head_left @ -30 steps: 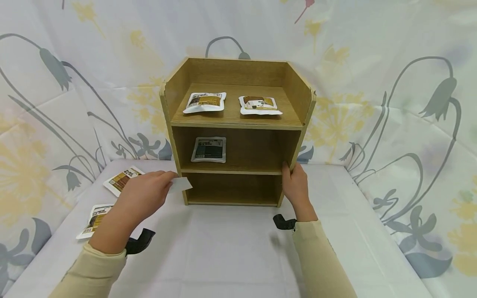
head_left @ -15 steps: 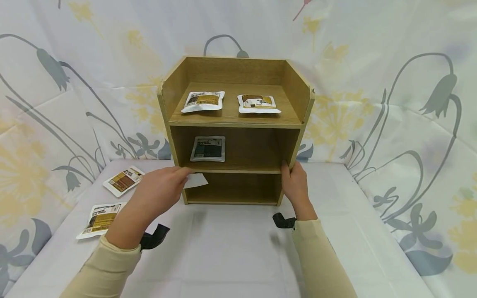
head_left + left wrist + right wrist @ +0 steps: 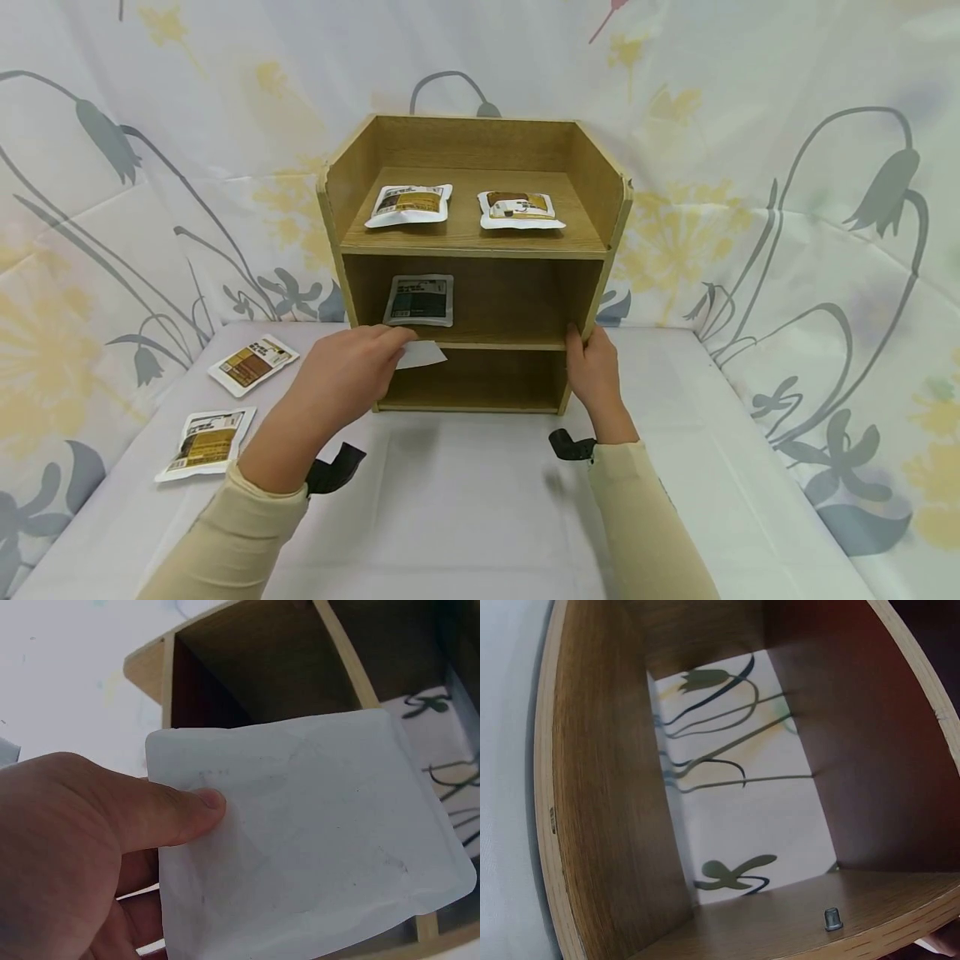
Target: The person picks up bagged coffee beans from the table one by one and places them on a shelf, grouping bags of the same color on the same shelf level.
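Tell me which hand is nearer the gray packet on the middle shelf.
Left. The left hand holds a white packet just below the gray packet; the right hand grips the shelf at its right edge, farther off.

A flat white packet [image 3: 422,355], its plain blank side showing and its edges sealed, is pinched at one side between the thumb and fingers of the left hand [image 3: 341,379]. It is held roughly level in front of the wooden shelf unit [image 3: 472,250], at the left part of the front edge of the middle board. The right hand [image 3: 596,375] holds the shelf unit's right front edge.
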`<state>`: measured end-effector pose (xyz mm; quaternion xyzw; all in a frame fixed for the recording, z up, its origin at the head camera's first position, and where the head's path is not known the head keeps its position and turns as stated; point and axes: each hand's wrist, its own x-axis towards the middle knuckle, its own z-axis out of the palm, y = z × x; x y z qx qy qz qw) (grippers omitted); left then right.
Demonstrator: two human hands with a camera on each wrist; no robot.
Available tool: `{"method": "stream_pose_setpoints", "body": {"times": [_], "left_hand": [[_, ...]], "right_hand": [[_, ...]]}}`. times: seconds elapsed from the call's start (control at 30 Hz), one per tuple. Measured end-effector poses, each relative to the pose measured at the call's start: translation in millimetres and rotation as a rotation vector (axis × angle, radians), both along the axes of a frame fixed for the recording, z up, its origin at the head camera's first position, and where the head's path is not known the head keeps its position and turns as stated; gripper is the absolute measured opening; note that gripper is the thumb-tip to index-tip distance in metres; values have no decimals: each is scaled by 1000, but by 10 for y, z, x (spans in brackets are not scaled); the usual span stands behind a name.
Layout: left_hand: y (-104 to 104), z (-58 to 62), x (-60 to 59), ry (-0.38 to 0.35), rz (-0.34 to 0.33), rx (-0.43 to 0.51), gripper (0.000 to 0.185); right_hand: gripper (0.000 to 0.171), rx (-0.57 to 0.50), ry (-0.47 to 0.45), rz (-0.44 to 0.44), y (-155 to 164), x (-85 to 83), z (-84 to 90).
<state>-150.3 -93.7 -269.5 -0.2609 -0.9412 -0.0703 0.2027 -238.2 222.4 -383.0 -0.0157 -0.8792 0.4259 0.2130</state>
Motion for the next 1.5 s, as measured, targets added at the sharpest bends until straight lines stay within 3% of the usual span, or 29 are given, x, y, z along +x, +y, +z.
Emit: {"method": "stream_pose_setpoints", "body": {"times": [0.43,0.9,1.2,1.5], "left_hand": [[166,82,-32,165,-103,50,21],[386,22,-176,302,-193,185,21],[539,-48,-272,296,-225,207,21],[741,-129,-310,302,-211,90,25]], "right_hand": [[54,-4,4,-4,-4,3,-1],[50,-5,19,-9,-13,0,8],[50,3,28,-9,-17,-11,0],[50,-3,30,-14,-10,-16,-20]]}}
